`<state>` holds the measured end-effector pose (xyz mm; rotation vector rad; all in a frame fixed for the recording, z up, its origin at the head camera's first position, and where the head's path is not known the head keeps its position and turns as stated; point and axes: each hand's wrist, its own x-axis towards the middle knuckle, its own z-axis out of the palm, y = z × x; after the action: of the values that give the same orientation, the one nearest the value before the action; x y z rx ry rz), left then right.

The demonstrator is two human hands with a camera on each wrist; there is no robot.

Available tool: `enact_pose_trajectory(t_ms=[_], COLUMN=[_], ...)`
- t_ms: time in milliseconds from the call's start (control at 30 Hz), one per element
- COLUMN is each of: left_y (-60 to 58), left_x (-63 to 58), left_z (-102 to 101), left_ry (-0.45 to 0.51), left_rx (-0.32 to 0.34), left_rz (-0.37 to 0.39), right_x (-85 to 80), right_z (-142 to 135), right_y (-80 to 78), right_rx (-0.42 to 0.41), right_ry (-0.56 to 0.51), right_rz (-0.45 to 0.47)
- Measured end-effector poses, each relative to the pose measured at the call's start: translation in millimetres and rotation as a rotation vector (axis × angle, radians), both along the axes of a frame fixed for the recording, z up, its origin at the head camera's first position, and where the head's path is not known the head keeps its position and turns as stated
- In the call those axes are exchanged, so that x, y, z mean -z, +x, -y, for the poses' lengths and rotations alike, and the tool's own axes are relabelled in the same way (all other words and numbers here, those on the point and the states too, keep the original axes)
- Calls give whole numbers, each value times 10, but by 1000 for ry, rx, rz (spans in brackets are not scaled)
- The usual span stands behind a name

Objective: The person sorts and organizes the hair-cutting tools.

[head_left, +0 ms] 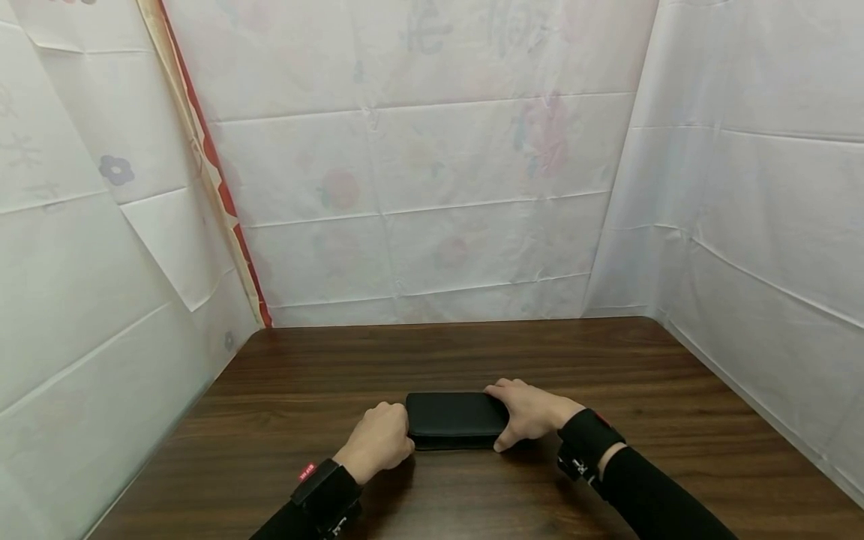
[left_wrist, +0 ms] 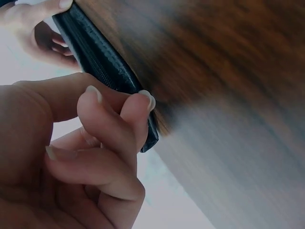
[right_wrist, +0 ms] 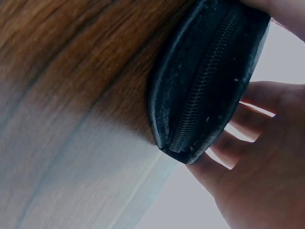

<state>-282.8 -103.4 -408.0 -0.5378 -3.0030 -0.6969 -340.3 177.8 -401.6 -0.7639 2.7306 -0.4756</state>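
Note:
A black zip wallet (head_left: 454, 412) lies flat on the brown wooden table, its long side facing me. My left hand (head_left: 380, 439) is at its left end. In the left wrist view, thumb and forefinger pinch at the zipped edge (left_wrist: 97, 64) near that end, the other fingers curled; any zip pull is hidden by the fingertips. My right hand (head_left: 532, 411) grips the right end, thumb at the front corner and fingers over the far side. The right wrist view shows the zip teeth (right_wrist: 205, 71) running along the rounded end, meshed where visible.
Dark wood grain marks the table top (head_left: 324, 375) around the wallet. White printed sheets (head_left: 432, 187) hang behind the table and along both sides. A red-edged strip (head_left: 216, 165) runs down the left back corner. Each wrist wears a black strap (head_left: 589, 442) with a small camera.

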Motion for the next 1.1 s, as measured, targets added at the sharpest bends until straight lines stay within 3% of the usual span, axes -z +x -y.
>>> enact_pose_trajectory(t_ms=[400, 900, 1100], left_y=[-3, -70, -73], left_x=[-21, -6, -10], left_z=[16, 28, 21], left_ry=[11, -13, -56], left_rx=[25, 0, -32], left_rz=[-22, 16, -7], right_x=[-17, -6, -14], right_z=[1, -3, 0], right_y=[7, 1, 1], right_rx=[-13, -3, -13], right_ry=[-13, -8, -15], right_rz=[-5, 5, 8])
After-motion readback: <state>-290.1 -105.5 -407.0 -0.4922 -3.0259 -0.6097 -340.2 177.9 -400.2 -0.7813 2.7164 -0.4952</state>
